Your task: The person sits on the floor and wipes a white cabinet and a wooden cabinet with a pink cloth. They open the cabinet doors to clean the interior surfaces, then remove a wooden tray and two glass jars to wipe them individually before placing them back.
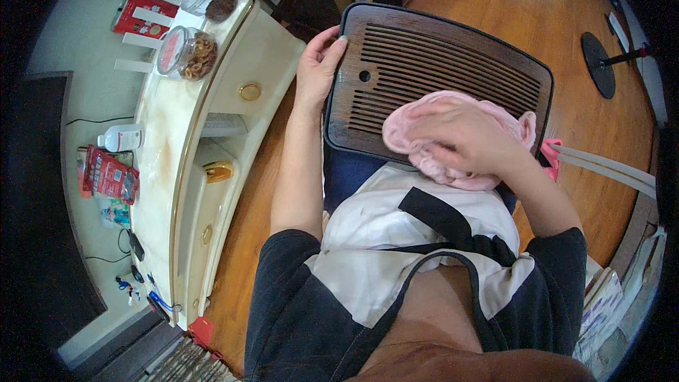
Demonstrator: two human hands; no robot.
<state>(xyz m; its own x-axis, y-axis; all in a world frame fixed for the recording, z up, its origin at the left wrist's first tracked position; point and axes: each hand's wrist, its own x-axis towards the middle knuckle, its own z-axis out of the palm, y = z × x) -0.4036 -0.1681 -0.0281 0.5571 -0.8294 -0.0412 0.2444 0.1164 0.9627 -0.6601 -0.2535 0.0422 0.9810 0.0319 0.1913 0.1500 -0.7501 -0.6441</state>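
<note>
A dark wooden slatted tea tray (451, 48) with a black rim and a small round hole is held before me, tilted, over my lap. My left hand (322, 61) grips its left edge, with the thumb on the top face. My right hand (456, 130) presses a bunched pink cloth (437, 101) against the tray's lower right part. The cloth covers some of the slats and hangs over the near edge. Some fingers of my right hand are blurred or sunk in the cloth.
Left of me stands a cream cabinet (159, 138) bearing a jar of dried slices (199, 55), a white bottle (122, 138), a red packet (111, 175) and cables. Wooden floor (583, 5) spreads around. A round black stand base (598, 65) is at the right, near white bars (604, 164).
</note>
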